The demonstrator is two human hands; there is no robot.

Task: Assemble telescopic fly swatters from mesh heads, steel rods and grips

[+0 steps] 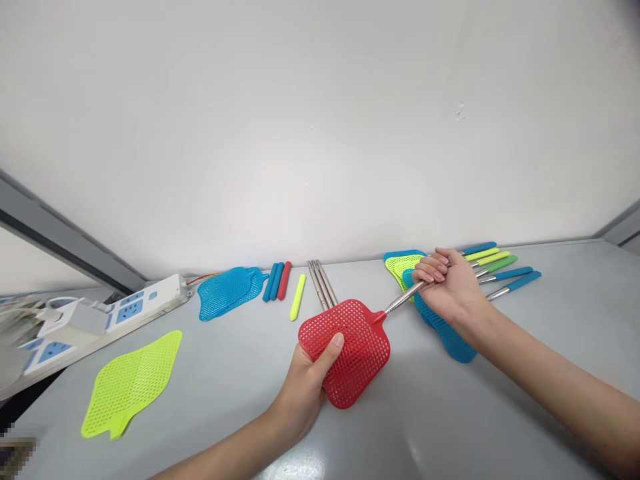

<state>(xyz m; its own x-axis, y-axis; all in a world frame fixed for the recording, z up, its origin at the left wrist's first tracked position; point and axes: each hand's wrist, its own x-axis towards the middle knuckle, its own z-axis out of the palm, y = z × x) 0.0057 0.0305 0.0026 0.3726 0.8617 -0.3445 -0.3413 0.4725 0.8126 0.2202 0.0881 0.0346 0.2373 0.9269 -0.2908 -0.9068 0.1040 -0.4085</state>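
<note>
My left hand (300, 390) grips the red plastic mesh head of a fly swatter (363, 353), with the thumb on top of the mesh. My right hand (450, 287) is closed around the swatter's steel telescopic handle (405, 298), which runs from the head up to the right. Below my right hand lies a blue mesh swatter head (445, 333), partly hidden by the hand. Behind it is a stack of blue and lime mesh heads (400, 267). The handle's far end is hidden inside my right fingers.
Several steel rods (320, 283), a yellow grip (297, 297), and blue and red grips (277, 281) lie at the back. Blue (230, 291) and lime (129, 383) mesh heads lie left. Coloured-grip handles (505, 273) lie right. A white power strip (145, 303) sits far left.
</note>
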